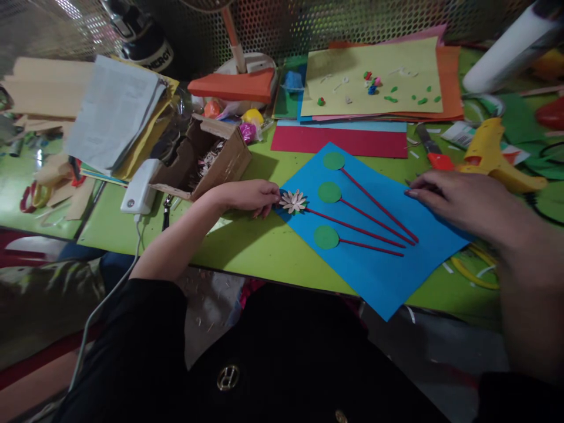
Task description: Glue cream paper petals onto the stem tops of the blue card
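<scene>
A blue paper sheet (370, 276) lies slantwise on the table, one corner past the front edge. Thin dark-red stems (370, 200) are laid on it in a fan, some ending in green paper discs (329, 192). One stem leads to a pale flower (293, 202) with pointed, shell-like petals, at the sheet's left corner. My left hand (258, 197) has its fingers closed at the flower's left petals. At the sheet's upper right edge is my right hand (445, 197), with thumb and forefinger close together on the edge; its other fingers are partly hidden.
A torn cardboard box (227, 167) with pale pieces stands left, near a white power bank (141, 187) with a cable. Behind is yellow paper (339, 64) with small clay bits. A yellow glue gun (493, 158) and a knife (434, 147) lie right. Another person's legs (48, 294) show at left.
</scene>
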A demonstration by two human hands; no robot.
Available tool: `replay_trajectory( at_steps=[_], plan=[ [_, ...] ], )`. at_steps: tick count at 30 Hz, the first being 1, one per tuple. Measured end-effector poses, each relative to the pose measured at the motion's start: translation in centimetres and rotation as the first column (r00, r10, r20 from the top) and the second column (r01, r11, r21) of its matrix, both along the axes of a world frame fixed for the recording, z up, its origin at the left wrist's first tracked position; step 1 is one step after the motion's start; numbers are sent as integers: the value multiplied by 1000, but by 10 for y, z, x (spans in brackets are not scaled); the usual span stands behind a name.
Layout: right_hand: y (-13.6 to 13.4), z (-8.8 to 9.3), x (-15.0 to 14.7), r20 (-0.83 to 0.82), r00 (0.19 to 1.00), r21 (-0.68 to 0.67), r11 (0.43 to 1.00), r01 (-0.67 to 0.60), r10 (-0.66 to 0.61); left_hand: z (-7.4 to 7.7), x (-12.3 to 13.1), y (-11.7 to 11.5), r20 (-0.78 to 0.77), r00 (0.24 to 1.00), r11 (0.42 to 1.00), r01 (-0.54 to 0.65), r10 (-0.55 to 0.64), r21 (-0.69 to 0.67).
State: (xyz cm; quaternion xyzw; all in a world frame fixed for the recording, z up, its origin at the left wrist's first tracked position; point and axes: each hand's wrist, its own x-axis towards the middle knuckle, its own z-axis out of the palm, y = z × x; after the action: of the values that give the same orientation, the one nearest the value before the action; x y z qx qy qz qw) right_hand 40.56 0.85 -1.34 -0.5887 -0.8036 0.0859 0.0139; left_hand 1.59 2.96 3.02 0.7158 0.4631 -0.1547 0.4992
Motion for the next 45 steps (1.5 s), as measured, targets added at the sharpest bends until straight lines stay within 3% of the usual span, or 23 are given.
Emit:
replay_trajectory(
  at_steps=[11,23,34,45],
  plan=[
    [0,0,-2,10,1000,3,1000,12,-12,1,2,-2,10,999,999,-41,40,15],
    [0,2,-1,29,1000,4,1000,-6,6,-2,0,-5,91,981,985,-171,171,-12],
    [-1,5,-5,21,999,-27,999,28,-28,-5,-1,-6,73,989,990,-133,130,43],
    [-4,9,-7,-4,999,-20,999,32,-32,-6,-2,-8,149,974,984,-176,171,22]
  ],
)
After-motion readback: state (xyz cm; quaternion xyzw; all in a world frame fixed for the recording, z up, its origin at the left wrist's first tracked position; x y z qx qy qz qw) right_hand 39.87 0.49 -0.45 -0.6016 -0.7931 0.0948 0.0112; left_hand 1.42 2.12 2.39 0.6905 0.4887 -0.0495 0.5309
